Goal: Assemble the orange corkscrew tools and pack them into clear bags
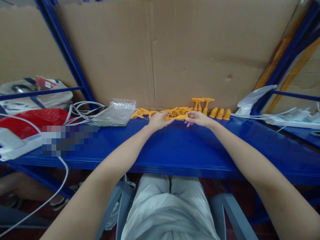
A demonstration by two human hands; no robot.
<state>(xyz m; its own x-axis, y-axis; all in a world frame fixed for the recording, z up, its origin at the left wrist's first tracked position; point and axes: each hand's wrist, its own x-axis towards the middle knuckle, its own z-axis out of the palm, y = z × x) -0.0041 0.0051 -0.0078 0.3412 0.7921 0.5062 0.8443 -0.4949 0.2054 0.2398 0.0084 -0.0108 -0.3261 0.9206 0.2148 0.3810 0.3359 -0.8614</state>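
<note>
1. In the head view, one long orange plastic piece [181, 117], roughly cylindrical, is between the two hands, above the back part of the blue, smooth, glossy desk [185, 146].
2. The left hand [159, 121] has its fingers bent and closed on a small orange piece with a rounded end [166, 117]; whether this belongs to the long one, I cannot tell.
3. The right hand [198, 118] touches the long piece's right end with its fingertips; I cannot tell if they grip it.
4. Two orange T-shaped pieces [198, 104] stand upright behind the right hand; three orange thimble-shaped pieces [220, 114] stand in a row to its right.
5. More orange pieces lie in a tangled heap [140, 113], too overlapped for counting.
6. One red packet [46, 83] bears a white label, too small for reading.
7. Behind is creased brown cardboard [175, 50].
</note>
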